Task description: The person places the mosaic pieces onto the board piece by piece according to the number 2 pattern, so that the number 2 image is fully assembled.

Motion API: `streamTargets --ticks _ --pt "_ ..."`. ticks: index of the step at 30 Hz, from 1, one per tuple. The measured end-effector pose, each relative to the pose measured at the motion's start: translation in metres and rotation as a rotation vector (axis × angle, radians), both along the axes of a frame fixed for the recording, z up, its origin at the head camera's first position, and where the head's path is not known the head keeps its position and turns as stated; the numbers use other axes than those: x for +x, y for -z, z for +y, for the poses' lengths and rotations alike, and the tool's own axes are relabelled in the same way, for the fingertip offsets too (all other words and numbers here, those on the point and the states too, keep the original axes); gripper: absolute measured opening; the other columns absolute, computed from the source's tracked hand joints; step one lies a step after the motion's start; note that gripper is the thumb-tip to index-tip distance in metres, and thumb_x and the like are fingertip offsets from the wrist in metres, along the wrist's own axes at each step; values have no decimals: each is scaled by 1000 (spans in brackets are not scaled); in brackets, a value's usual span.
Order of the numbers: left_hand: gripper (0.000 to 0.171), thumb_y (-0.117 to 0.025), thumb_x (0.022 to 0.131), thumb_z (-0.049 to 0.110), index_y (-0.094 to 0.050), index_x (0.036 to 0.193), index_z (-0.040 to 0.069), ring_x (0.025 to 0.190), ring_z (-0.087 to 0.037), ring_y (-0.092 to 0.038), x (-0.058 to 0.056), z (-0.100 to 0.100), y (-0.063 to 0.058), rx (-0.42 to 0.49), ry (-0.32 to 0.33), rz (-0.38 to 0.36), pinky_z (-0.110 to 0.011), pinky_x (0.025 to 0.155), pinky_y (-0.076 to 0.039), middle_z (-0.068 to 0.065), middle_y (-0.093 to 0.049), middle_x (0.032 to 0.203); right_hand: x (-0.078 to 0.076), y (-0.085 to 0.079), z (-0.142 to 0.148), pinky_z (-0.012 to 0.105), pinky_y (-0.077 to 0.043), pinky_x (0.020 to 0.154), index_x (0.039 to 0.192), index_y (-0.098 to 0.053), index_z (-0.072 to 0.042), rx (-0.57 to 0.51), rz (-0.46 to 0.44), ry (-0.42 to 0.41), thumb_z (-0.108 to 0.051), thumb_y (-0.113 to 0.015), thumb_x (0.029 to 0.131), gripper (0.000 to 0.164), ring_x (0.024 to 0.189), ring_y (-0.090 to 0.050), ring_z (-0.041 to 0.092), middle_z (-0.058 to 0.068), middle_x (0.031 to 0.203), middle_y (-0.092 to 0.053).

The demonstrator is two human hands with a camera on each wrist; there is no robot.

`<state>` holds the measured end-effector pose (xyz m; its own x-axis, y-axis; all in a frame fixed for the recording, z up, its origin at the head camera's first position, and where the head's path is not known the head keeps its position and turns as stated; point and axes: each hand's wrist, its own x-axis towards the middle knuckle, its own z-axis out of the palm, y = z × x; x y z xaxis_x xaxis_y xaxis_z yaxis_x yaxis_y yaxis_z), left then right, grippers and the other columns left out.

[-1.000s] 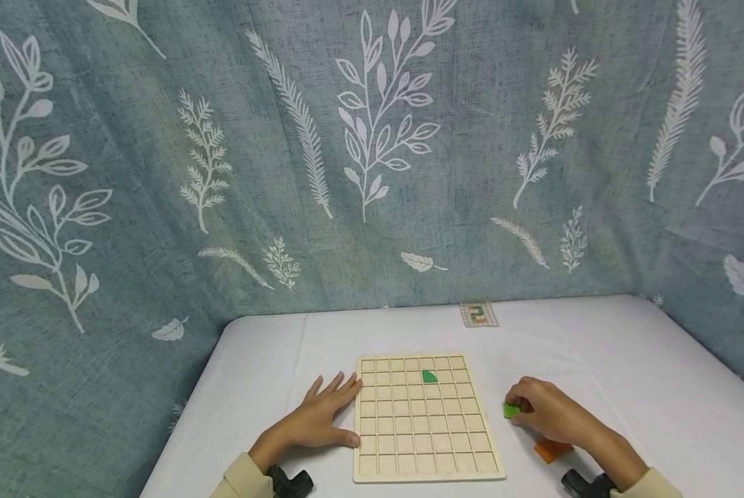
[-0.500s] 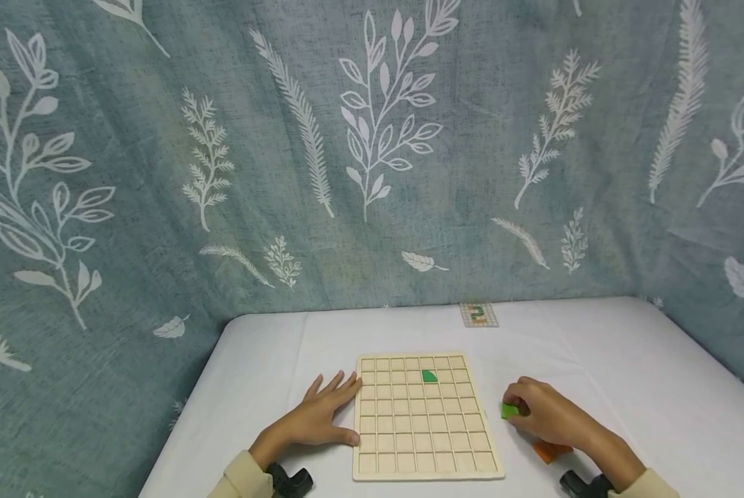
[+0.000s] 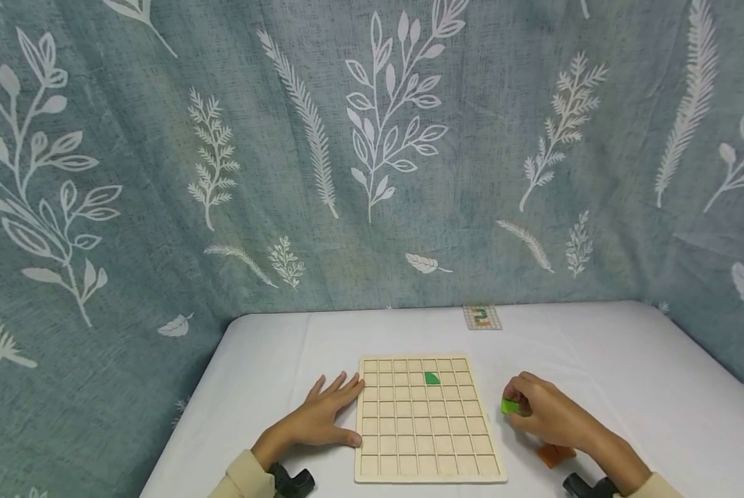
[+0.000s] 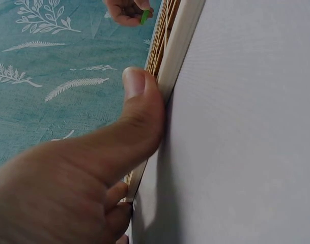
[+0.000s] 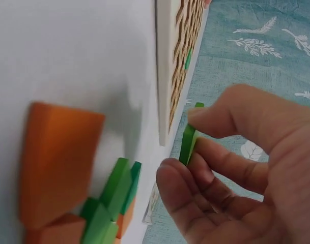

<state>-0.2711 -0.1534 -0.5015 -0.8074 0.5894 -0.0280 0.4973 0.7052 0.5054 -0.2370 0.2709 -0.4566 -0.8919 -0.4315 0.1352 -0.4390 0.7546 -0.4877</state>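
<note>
The right hand (image 3: 543, 413) pinches a green block (image 3: 509, 407), best held by its edges. The left hand (image 3: 318, 419), spread wide, touches the board (image 3: 423, 443); steady pressure should prevent sliding.

The person's bare left-hand grip (image 4: 83, 162) is resting its thumb against the side of a pale wooden gridded board (image 4: 179, 46), which is lying on a white surface (image 4: 241, 132). Farther off, the right-hand grip (image 4: 125, 12) is pinching a small bright-green piece (image 4: 144, 18) before a teal fabric backdrop (image 4: 53, 117) printed with white leaves.
</note>
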Motion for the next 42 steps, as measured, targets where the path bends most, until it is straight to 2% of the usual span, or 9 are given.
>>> streamTargets --ticks 4,15,22,27,32,42 --pt "110 -75 75 63 -27 158 9 155 -38 -13 0 1 1 -7 -4 -5 -67 121 3 -11 -20 166 -3 -4 -3 20 -48 62 96 -64 -11 -5 33 -30 -10 -79 83 20 75 -50 0 -5 91 -57" --pt "110 -74 74 65 -27 158 11 155 -37 -13 -2 3 -4 -26 -12 5 -65 122 3 -10 -20 166 -21 -21 -18 22 -51 65 100 -65 -11 28 39 -137 -9 -75 87 16 78 -55 4 -3 95 -60" --pt "110 -75 75 64 -27 158 11 155 -37 -13 -1 2 -6 -35 -6 2 -65 122 2 -10 -20 166 -36 -18 -39 24 -53 66 101 -64 -9 7 73 -211 -7 -73 89 15 79 -56 6 -2 94 -59" --pt "109 -72 77 66 -26 159 12 156 -36 -11 -1 3 -3 -29 14 -8 -65 122 4 -9 -19 167 -44 -20 -50 24 -53 68 101 -64 -9 0 85 -211 -7 -72 89 14 80 -57 7 -1 94 -59" --pt "109 -71 77 67 -25 159 12 156 -36 -11 -3 3 -2 -31 17 10 -65 122 3 -9 -19 167 -53 -22 -62 22 -51 67 101 -65 -8 6 95 -245 -5 -71 89 14 80 -56 9 1 96 -59" --pt "110 -73 76 65 -26 159 10 156 -37 -11 -2 0 0 -12 9 -4 -66 121 4 -11 -19 166 -72 -14 -87 22 -50 69 103 -66 -5 -8 29 -289 -8 -69 92 11 80 -54 10 4 95 -60"
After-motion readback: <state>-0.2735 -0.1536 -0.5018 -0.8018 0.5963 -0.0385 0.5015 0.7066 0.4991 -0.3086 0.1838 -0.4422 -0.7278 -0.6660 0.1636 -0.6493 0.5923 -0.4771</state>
